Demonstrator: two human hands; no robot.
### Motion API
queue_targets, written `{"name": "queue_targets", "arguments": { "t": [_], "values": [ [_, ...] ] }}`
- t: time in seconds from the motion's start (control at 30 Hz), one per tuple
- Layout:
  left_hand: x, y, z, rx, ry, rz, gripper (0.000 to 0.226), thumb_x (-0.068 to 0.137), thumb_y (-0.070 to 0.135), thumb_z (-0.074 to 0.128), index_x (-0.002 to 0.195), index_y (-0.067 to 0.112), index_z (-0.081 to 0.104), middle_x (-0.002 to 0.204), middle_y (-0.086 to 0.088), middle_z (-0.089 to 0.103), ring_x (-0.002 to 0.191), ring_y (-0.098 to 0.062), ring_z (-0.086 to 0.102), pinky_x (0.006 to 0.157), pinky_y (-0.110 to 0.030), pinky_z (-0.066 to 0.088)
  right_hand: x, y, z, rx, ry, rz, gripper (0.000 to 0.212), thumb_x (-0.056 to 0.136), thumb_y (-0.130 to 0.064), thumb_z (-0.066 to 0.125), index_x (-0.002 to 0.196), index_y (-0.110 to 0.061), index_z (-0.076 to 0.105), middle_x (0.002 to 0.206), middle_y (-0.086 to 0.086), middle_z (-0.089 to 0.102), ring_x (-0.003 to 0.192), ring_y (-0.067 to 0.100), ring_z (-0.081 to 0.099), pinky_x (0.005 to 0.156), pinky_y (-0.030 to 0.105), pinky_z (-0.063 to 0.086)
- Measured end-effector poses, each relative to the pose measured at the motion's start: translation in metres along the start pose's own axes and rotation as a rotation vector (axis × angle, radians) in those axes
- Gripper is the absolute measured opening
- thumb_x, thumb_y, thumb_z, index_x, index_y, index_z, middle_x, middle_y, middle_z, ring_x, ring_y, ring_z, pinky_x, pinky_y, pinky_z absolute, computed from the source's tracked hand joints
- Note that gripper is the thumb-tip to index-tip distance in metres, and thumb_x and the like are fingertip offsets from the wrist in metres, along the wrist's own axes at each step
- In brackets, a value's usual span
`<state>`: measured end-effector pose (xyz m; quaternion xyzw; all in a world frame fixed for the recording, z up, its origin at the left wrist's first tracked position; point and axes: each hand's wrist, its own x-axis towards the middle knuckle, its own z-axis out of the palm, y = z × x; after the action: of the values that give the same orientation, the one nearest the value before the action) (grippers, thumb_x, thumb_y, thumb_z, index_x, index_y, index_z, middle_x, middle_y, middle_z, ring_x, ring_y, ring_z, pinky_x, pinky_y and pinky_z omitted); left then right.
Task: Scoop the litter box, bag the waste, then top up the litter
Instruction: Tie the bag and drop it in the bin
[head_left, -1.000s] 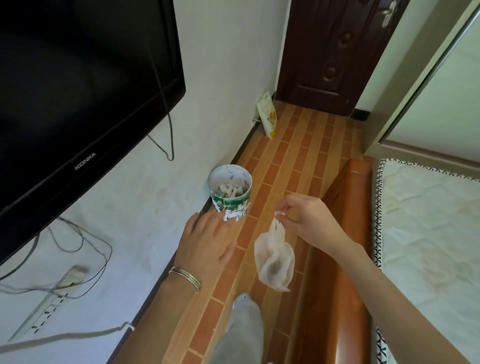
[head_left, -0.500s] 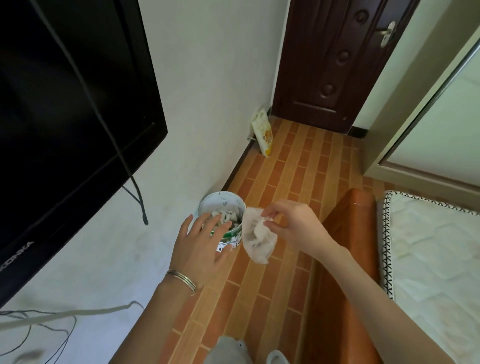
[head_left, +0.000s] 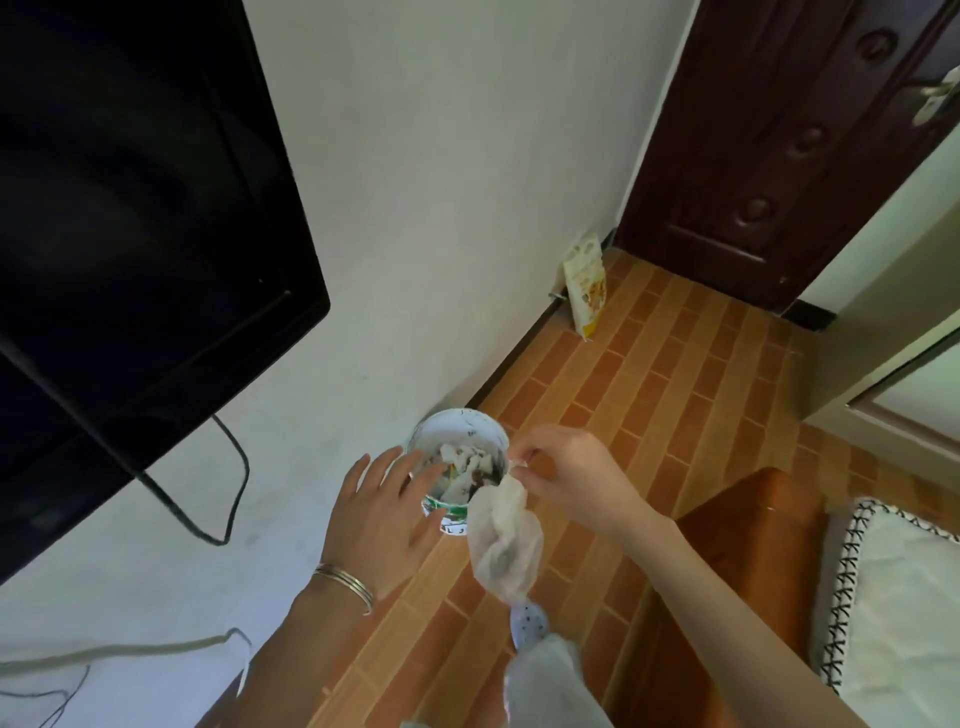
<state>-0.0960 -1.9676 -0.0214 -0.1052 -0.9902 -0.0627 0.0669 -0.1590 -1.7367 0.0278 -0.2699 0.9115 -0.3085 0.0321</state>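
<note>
R hand is pinching the top of the white waste bag, fingers curled on it. Bag's hanging just beside the small bin by the wall, dark stuff showing thru low down. L hand is hovering wide, fingers spread, at the bin's left rim; touching or not, can't tell.

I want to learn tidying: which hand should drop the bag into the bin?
Right, probably. The right hand pinches the white bag just beside the bin; the left hand is open, holding nothing.
</note>
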Motion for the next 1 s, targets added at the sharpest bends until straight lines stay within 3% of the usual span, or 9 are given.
{"name": "queue_targets", "arguments": {
  "t": [0.27, 0.5, 1.0],
  "values": [
    [0.061, 0.027, 0.026, 0.015, -0.014, -0.174, 0.045, 0.082, 0.044, 0.039, 0.109, 0.021, 0.066, 0.115, -0.002, 0.065, 0.11, -0.026, 0.059, 0.097, -0.044, 0.04, 0.077, 0.065, -0.012, 0.104, -0.158, -0.109, 0.009, 0.082, -0.019, 0.065, 0.09, -0.021, 0.065, 0.088, -0.009, 0.066, 0.079, 0.006, 0.06, 0.072, 0.033, 0.052],
    [0.116, 0.038, 0.049, 0.006, -0.063, -0.332, 0.048, 0.079, 0.042, 0.037, 0.108, 0.019, 0.068, 0.11, -0.003, 0.067, 0.106, -0.028, 0.062, 0.092, -0.049, 0.048, 0.14, 0.118, -0.012, 0.08, -0.2, -0.183, 0.011, 0.083, -0.023, 0.066, 0.093, -0.024, 0.065, 0.089, -0.01, 0.066, 0.079, 0.004, 0.062, 0.073, 0.03, 0.054],
    [0.177, -0.007, 0.133, -0.023, -0.21, -0.496, 0.05, 0.078, 0.044, 0.035, 0.106, 0.02, 0.069, 0.109, -0.004, 0.068, 0.103, -0.028, 0.064, 0.089, -0.049, 0.049, 0.223, 0.193, 0.062, 0.146, -0.245, -0.058, 0.012, 0.081, -0.013, 0.066, 0.093, -0.017, 0.067, 0.086, -0.006, 0.068, 0.08, 0.006, 0.062, 0.075, 0.028, 0.053]
  ]
}}
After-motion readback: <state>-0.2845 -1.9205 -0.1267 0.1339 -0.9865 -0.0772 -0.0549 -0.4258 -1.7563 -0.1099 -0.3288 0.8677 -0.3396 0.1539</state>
